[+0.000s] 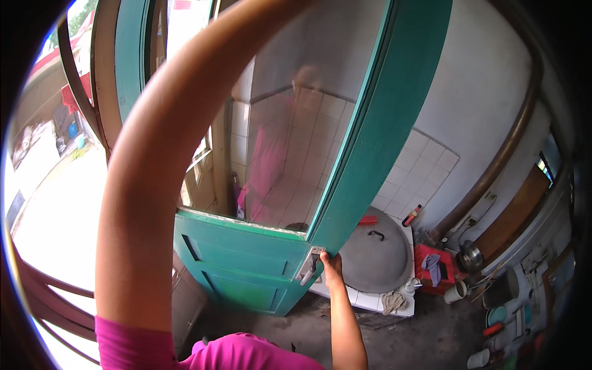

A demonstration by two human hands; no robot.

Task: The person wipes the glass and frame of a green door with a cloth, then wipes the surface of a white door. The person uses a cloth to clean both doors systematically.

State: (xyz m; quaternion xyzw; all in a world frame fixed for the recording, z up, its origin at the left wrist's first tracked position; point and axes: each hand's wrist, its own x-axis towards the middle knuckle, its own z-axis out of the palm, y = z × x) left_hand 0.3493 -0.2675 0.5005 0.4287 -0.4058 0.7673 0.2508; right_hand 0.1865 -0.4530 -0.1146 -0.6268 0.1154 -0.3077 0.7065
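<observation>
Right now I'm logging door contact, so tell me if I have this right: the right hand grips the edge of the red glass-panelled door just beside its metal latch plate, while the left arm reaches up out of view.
Not quite: the door is green, not red. The head view shows the right hand gripping its edge just beside the metal latch plate, while the left arm reaches up out of view.

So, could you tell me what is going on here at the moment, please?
A person in a pink top stands at a green door with a glass pane. Their right hand grips the door's edge just beside the metal latch plate. Their left arm reaches up along the door and the hand is out of view. Behind the door is a tiled basin covered by a round grey lid, with a cloth on its rim and a red crate beside it.
</observation>
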